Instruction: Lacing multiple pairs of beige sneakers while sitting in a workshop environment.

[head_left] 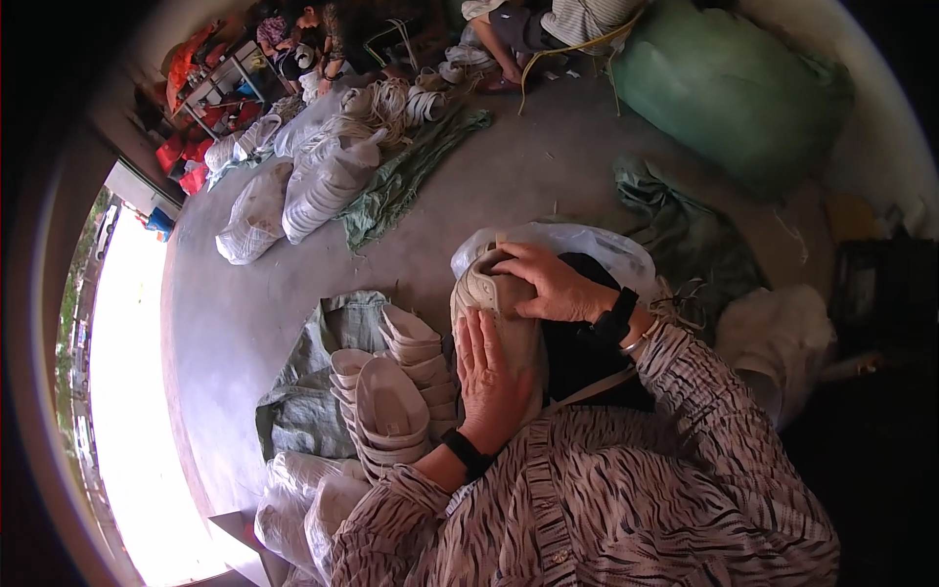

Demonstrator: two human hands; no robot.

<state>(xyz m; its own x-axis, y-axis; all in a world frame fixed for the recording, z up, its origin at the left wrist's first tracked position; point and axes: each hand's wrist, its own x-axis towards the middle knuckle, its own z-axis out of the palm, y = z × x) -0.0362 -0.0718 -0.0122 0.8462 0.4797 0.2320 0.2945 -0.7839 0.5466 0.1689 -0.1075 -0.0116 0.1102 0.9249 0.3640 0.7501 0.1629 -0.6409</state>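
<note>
A beige shoe (479,291) lies lengthwise over my lap, its eyelet part toward the far end. My left hand (486,377) rests on it, the fingers stretched out flat together against its side. At the far end my right hand (558,284) grips the shoe's edge, with thumb and fingers bent over it; the fingertips are partly hidden in the opening. Just left of my left hand stand nested stacks of pale shoe soles (391,406). Both wrists wear dark bands.
A green woven sack (293,416) lies beside the sole stacks, with plastic bags (303,499) nearer me. Clear plastic (616,254) lies beyond my right hand. Bagged shoe parts (328,186) line the far left floor. A big green bale (724,93) stands far right; other people sit at the back.
</note>
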